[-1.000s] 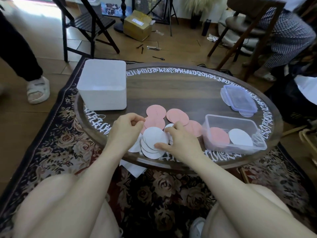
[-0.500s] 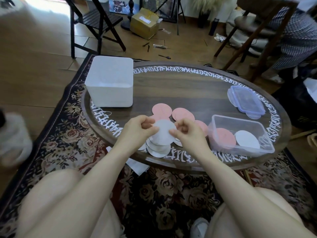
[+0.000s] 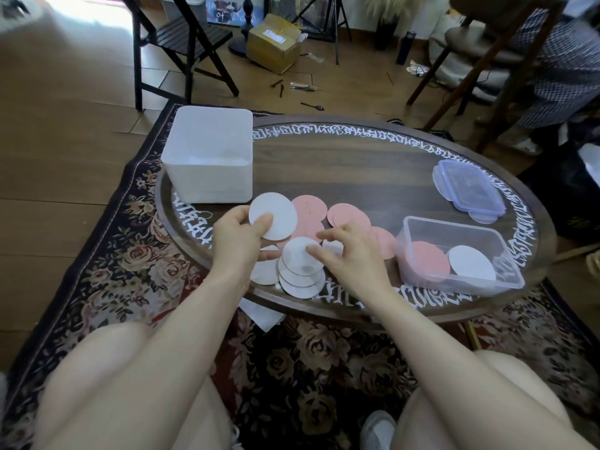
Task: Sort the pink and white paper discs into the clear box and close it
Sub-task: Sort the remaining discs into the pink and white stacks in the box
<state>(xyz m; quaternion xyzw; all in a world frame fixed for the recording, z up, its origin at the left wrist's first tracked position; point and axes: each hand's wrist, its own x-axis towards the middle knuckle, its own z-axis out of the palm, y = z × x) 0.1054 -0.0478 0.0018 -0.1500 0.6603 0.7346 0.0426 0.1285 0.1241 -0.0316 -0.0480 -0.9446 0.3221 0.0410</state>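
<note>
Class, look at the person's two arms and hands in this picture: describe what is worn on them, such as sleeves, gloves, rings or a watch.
Both forearms are bare: no sleeve reaches into view. The left hand and the right hand wear no gloves, and no ring, watch or bracelet shows on either hand or wrist. No markings or cables are visible on them.

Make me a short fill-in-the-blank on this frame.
1. The left hand holds up a ____ disc.
2. The clear box already holds one pink disc and one ____ disc.
3. The box's lid lies on the ____, not on the box.

Missing words: white; white; table
</note>
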